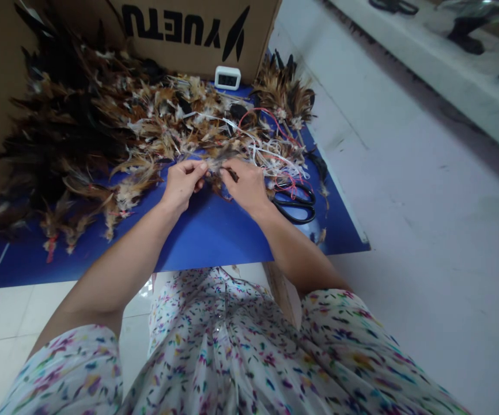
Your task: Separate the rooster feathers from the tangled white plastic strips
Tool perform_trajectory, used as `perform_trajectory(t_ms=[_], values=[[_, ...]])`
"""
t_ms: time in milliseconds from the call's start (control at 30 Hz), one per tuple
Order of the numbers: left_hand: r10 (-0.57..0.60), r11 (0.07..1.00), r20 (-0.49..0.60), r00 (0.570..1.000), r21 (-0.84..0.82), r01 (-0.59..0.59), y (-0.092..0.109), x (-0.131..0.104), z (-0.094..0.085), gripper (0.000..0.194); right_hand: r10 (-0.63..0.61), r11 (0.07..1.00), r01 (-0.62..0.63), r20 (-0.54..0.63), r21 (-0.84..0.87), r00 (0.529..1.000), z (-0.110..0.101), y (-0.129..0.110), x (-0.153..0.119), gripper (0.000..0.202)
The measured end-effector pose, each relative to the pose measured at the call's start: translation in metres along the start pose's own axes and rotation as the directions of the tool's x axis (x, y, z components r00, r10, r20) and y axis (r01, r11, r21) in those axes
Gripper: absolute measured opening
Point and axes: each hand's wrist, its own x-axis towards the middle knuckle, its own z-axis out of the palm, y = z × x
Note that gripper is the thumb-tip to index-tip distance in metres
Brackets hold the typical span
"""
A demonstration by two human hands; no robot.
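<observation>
Head view: I see left hand (182, 183) and right hand (246, 181) both pinching a feather tuft (215, 165) between them, in from the counter's (215, 239) near edge. Black scissors (293, 203) lie toward its right edge.

Left hand (181, 183): on my feed, it pinches one side of a small feather tuft (215, 165).
Right hand (248, 184): I see its curled fingers at the tuft's other side.
Scissors (295, 204): I spot black looped handles just beside the right wrist.
Strings (271, 159): white and pink, tangled beyond the scissors.
Feathers (150, 118): brown and black, heaped across the blue tabletop (215, 239).
Clock (227, 78): white, near a cardboard box (189, 53) whose lettering I read upside down.
</observation>
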Motion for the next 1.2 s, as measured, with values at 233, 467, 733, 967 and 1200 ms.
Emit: perform_trajectory(t_ms=[233, 467, 733, 967, 1200], values=[[-0.109, 0.988, -0.018, 0.994, -0.109, 0.106, 0.006, 0.002, -0.003, 0.022, -0.014, 0.999, 0.017, -0.094, 0.030, 0.995, -0.006, 0.010, 0.004, 0.015], [-0.210, 0.929, 0.045, 0.977, -0.301, 0.214, 0.013, 0.002, -0.005, 0.020, 0.056, 0.981, -0.030, -0.130, 0.191, 0.990, -0.006, 0.009, 0.007, 0.012], [-0.218, 0.943, 0.142, 0.966, -0.226, 0.246, 0.010, -0.007, 0.004, 0.022, 0.005, 0.950, 0.010, -0.046, 0.313, 0.999, 0.000, -0.002, 0.004, 0.034], [-0.232, 0.948, 0.163, 0.959, -0.181, 0.260, 0.011, -0.008, 0.004, 0.017, -0.044, 0.953, 0.067, -0.084, 0.297, 0.995, -0.002, 0.004, 0.004, 0.028], [-0.253, 0.955, 0.230, 0.940, -0.097, 0.281, 0.012, -0.007, 0.000, 0.021, -0.097, 0.966, 0.103, -0.036, 0.237, 0.995, -0.010, 0.001, 0.006, 0.027]])
